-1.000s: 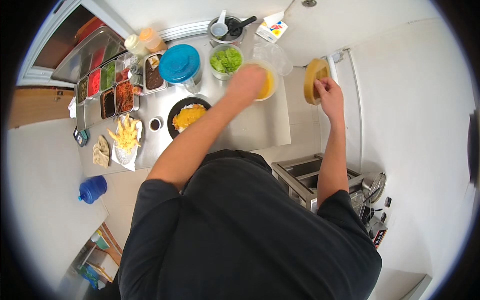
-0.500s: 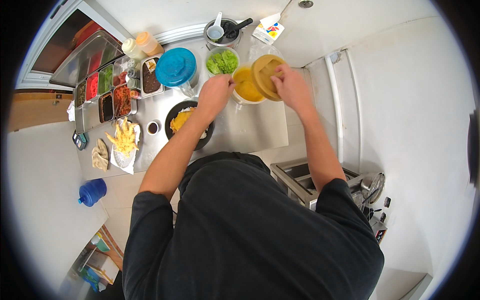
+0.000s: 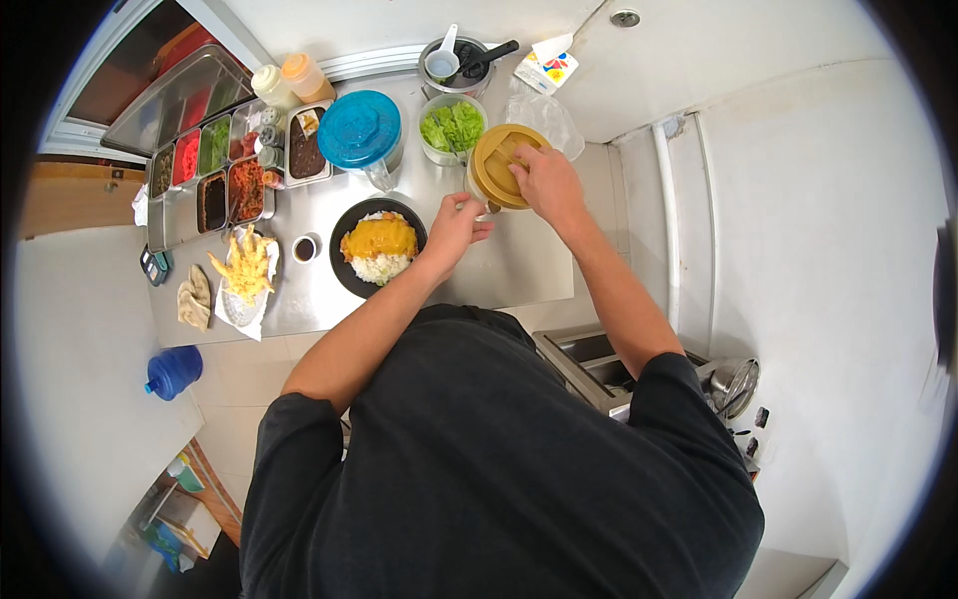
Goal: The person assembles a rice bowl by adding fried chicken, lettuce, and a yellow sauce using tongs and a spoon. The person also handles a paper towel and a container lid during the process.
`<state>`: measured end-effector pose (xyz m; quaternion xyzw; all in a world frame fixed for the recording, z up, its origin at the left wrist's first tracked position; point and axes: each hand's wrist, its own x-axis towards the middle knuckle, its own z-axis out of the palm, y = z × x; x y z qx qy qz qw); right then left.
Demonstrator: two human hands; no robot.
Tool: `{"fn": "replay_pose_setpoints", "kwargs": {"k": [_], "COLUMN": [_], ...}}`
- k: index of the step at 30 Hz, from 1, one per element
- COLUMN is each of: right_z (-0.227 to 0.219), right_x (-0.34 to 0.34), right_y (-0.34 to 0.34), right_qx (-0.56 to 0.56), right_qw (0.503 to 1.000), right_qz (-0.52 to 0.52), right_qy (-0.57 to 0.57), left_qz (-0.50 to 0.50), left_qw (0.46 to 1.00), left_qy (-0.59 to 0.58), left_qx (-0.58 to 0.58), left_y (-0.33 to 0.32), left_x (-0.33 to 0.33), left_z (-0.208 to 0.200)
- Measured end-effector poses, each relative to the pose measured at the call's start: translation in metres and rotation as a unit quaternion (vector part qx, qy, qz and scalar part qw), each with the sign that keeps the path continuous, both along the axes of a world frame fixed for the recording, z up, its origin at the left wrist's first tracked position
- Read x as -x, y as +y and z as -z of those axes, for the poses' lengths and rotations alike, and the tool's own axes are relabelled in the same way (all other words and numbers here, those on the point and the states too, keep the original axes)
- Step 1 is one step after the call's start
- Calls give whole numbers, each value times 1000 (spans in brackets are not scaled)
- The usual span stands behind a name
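Observation:
A yellow-brown round lid [image 3: 496, 178] sits over the pale tub of yellow sauce and hides what is inside. On top of it, my right hand [image 3: 547, 180] pinches the raised grip. My left hand [image 3: 458, 233] hovers just in front of the tub, fingers loosely bent and apart, with nothing visible in them. To its left stands a black bowl [image 3: 344, 275] holding white rice [image 3: 381, 270] and a piece of food under yellow sauce [image 3: 379, 238]. Behind the hands is a tub of green lettuce [image 3: 452, 125].
A blue-lidded pitcher [image 3: 359, 130], metal trays of toppings [image 3: 245, 195], squeeze bottles [image 3: 304, 78], a small cup of dark sauce [image 3: 304, 250] and a plate of fried food [image 3: 242, 268] occupy the left. At the back are a pot with utensils [image 3: 457, 70] and a tissue box [image 3: 546, 70].
My right hand has brought the lid left and down onto the sauce tub, covering it. My left hand has moved from the tub's far left side toward me, uncovering the bowl.

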<state>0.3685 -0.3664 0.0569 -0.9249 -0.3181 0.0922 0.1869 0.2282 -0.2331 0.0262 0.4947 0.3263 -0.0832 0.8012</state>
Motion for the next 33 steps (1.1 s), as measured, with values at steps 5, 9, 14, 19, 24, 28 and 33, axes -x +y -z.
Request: {"fn": "replay_pose_setpoints", "kwargs": {"k": [5,9,14,19,24,28,33], "right_z": [10,38,113,168,159,139,99], "right_x": [-10,-28,-99,-161,-192,-193,-160], "right_y": [-21,-51,-77,-60,-20,-9,-52], "right_qx": [-111,-269,-252,-75,-133,-234,-364], "right_qw": [983,856,881,951,931,941,859], "right_qz": [131,333,364,247,92,135,348], "right_qy": [-62,290,167,172,326,202,88], "left_qz": [-1,11,9,-7,-76,-140,-34], "left_qw": [999,999,997,993,991,986,997], "left_qy": [31,24,60,90,63,61,57], "left_qx": [-23,-35,-51,76,87,72,35], "left_y": [-4,-11,-22,-30,-49,-55,-39], "left_x": [-24,-37,-54,-63,-81,-107,-93], "left_z": [10,7,-6,-12,-3,-3,-16]}}
